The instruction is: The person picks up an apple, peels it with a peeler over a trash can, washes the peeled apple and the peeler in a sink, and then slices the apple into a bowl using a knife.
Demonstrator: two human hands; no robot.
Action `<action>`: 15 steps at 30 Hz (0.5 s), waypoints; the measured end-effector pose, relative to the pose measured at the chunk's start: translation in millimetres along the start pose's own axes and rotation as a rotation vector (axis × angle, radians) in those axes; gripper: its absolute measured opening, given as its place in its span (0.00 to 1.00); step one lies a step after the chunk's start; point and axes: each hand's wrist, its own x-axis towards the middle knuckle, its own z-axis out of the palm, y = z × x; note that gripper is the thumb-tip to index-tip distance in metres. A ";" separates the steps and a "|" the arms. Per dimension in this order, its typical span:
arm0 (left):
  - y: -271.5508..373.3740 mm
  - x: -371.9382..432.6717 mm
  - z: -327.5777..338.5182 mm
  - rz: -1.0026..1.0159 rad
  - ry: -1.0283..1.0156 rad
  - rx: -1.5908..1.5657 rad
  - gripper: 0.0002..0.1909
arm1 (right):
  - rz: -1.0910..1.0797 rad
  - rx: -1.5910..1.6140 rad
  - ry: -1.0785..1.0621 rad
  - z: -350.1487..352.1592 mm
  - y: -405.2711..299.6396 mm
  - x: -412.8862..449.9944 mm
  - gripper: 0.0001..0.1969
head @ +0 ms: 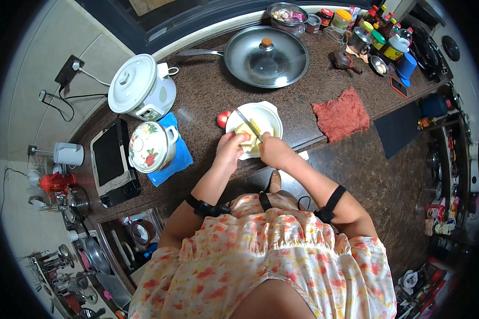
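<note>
Over a white bowl (278, 119) at the counter's front edge, my left hand (230, 147) holds a pale yellow piece of peeled fruit or vegetable (244, 130). My right hand (274, 150) grips a kitchen knife (243, 115), its blade slanting up and left across the pale piece. More pale yellow pieces (265, 127) lie in the bowl, partly hidden by the hands and knife. A round red fruit (223, 119), perhaps an apple, sits on the counter just left of the bowl.
A lidded frying pan (243, 60) stands behind the bowl. To the left are a white electric cooker (133, 85), a flowered enamel pot (149, 147) on a blue cloth (181, 159) and a black hot plate (111, 153). A red cloth (341, 115) lies right; bottles and jars (383, 36) crowd the far right.
</note>
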 end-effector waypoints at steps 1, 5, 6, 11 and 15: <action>-0.2 2.2 -12.3 0.004 0.009 -0.004 0.16 | -0.009 -0.001 -0.005 -9.1 -6.9 -0.8 0.13; 13.2 3.9 -37.5 -0.054 -0.034 -0.440 0.18 | 0.181 0.363 -0.170 -35.3 -14.1 -10.6 0.15; 25.7 -6.2 -32.4 -0.130 -0.105 -0.485 0.20 | 0.168 0.375 -0.163 -42.3 -14.5 -15.8 0.15; 26.5 6.4 -49.0 -0.129 -0.195 -0.496 0.23 | -0.103 0.208 0.094 -39.5 5.0 -39.2 0.13; 20.2 21.1 -43.3 0.209 -0.222 -0.319 0.24 | -0.154 0.194 0.130 -39.8 5.6 -59.2 0.13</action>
